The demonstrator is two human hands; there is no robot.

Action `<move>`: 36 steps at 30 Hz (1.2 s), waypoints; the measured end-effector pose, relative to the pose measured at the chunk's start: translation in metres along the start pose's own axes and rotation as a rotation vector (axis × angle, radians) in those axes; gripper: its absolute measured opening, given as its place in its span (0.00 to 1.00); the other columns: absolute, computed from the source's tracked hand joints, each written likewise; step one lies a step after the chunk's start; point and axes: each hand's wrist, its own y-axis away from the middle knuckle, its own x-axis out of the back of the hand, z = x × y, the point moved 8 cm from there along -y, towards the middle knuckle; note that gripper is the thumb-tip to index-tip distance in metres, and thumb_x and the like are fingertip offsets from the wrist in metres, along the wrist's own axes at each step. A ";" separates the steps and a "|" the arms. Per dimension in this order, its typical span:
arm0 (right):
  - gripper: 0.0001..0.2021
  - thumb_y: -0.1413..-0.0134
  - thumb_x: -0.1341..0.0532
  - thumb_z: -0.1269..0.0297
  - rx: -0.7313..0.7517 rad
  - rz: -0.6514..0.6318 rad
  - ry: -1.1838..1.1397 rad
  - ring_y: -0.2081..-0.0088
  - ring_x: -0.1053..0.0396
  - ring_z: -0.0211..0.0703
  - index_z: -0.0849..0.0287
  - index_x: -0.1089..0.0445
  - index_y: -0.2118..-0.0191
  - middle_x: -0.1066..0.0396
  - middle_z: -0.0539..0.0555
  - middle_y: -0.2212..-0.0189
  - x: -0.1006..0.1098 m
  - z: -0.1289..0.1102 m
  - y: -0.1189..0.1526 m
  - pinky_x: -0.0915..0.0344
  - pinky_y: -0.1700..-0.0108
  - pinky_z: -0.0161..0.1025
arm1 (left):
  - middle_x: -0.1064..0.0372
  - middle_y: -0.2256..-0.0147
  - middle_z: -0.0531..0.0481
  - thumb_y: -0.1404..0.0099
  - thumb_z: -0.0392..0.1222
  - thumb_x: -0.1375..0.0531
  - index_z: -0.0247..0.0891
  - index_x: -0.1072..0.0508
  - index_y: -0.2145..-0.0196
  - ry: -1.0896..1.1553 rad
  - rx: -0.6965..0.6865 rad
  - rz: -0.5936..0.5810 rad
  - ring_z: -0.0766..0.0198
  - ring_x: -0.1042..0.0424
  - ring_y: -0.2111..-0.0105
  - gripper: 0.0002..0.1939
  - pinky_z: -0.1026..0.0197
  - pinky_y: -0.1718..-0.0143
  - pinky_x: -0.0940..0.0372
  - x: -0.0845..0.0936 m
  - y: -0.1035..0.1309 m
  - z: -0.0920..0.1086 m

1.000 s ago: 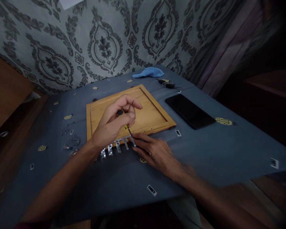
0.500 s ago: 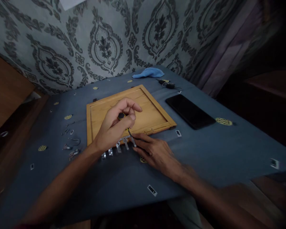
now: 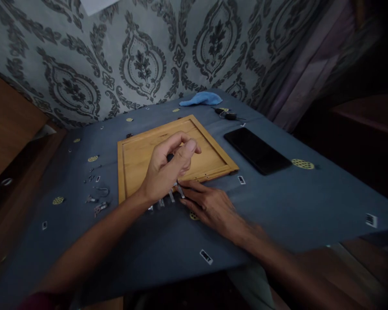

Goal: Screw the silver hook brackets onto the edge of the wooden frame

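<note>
A framed wooden panel (image 3: 210,148) lies flat on the blue tablecloth. Above its near edge, my left hand (image 3: 173,165) is curled round a screwdriver (image 3: 170,157), whose dark handle shows between the fingers; its shaft points down to the edge. My right hand (image 3: 210,204) rests at that edge, its fingertips pinching the end of a metal hook strip (image 3: 171,196). Several silvery hooks hang from the strip towards me, partly covered by my left hand and wrist.
A black phone (image 3: 258,150) lies right of the panel. Behind it are keys (image 3: 228,114) and a blue cloth (image 3: 202,98). Small screws (image 3: 91,177) and metal hardware pieces (image 3: 100,209) lie to the left. A patterned wall stands behind the table (image 3: 278,206).
My left hand has turned and shifted a little to the right, its thumb now raised across the fingers, covering more of the screwdriver and hooks. My right hand has stayed in place.
</note>
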 end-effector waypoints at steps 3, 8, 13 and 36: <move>0.13 0.30 0.43 0.66 -0.007 -0.010 -0.004 0.55 0.20 0.50 0.59 0.22 0.50 0.23 0.59 0.45 0.000 0.000 0.000 0.22 0.58 0.44 | 0.52 0.83 0.63 0.32 0.56 0.37 0.39 0.32 0.69 0.038 0.015 0.004 0.73 0.54 0.84 0.18 0.66 0.83 0.52 -0.003 -0.007 -0.002; 0.14 0.30 0.45 0.66 -0.011 -0.019 -0.014 0.56 0.20 0.49 0.58 0.22 0.50 0.24 0.59 0.45 -0.002 0.002 -0.001 0.22 0.59 0.44 | 0.52 0.84 0.63 0.32 0.56 0.36 0.40 0.33 0.70 0.054 0.016 -0.031 0.73 0.54 0.85 0.19 0.66 0.83 0.53 -0.008 -0.011 -0.004; 0.13 0.30 0.44 0.66 -0.010 0.008 -0.009 0.56 0.20 0.50 0.58 0.22 0.51 0.24 0.58 0.45 0.001 0.001 0.000 0.23 0.61 0.43 | 0.44 0.77 0.58 0.27 0.48 0.40 0.39 0.29 0.64 -0.084 0.025 -0.129 0.70 0.44 0.78 0.11 0.65 0.75 0.45 -0.004 -0.001 0.000; 0.12 0.29 0.44 0.66 -0.013 -0.007 -0.023 0.55 0.20 0.51 0.57 0.23 0.50 0.24 0.58 0.45 0.002 0.000 -0.001 0.23 0.60 0.44 | 0.29 0.70 0.53 0.25 0.44 0.46 0.40 0.36 0.57 -1.061 -0.040 -0.424 0.61 0.29 0.73 0.06 0.62 0.73 0.42 0.005 0.022 0.036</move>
